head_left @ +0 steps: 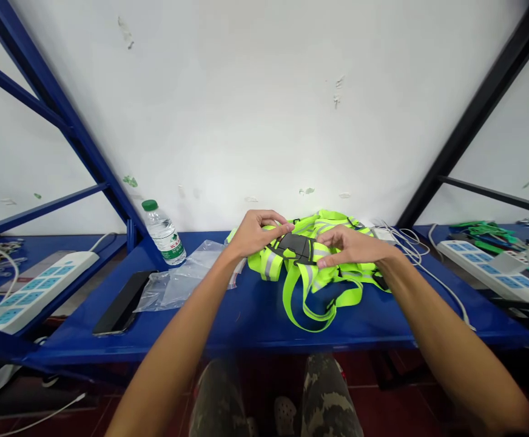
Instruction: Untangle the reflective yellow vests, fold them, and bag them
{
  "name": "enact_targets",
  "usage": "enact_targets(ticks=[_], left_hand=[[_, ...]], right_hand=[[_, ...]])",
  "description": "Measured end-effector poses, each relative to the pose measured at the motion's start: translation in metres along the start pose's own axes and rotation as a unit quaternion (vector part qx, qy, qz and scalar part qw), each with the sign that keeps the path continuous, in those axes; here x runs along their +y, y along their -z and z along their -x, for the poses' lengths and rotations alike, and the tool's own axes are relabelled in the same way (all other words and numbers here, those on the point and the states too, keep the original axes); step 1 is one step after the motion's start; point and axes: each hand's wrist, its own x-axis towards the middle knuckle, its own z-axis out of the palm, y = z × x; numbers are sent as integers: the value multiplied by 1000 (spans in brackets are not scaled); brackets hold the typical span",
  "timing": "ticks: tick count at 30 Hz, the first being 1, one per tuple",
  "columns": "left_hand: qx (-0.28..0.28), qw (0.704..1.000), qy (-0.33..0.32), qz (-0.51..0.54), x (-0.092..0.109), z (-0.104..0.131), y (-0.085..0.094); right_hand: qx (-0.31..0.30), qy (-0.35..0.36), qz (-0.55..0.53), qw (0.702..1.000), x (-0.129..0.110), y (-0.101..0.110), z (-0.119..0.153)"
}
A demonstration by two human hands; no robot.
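Note:
A bundle of neon yellow straps with grey reflective stripes point(271, 265) lies on the blue shelf against the wall. On it sits a black plastic buckle point(295, 246). My left hand point(259, 232) is at the buckle's left end, fingers bent and closed on the strap there. From the right, my right hand point(349, 246) grips the strap beside the buckle between thumb and fingers. A strap loop hangs toward the shelf's front edge.
Left on the blue shelf point(255, 321) are a water bottle point(167, 237), clear plastic bags point(178, 279) and a black phone point(123, 303). White cables point(412, 249) lie right. Power strips point(41, 285) flank both sides, beside blue and black frame posts.

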Motion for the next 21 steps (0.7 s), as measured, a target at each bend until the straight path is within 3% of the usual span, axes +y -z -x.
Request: enact_targets(ticks=[5, 11, 17, 19, 21], left_hand=[[-94, 990, 10, -108, 10, -5, 41], [-176, 956, 37, -230, 22, -7, 77], [-148, 920, 26, -361, 23, -13, 95], [-114, 912, 22, -395, 21, -15, 99], [-69, 910, 12, -409, 18, -16, 104]], right_hand=[[44, -61, 222, 972, -20, 29, 14], [41, -151, 339, 928, -32, 69, 36], [55, -206, 426, 879, -22, 90, 46], [95, -172, 414, 889, -17, 90, 49], [204, -121, 381, 894, -13, 87, 52]])
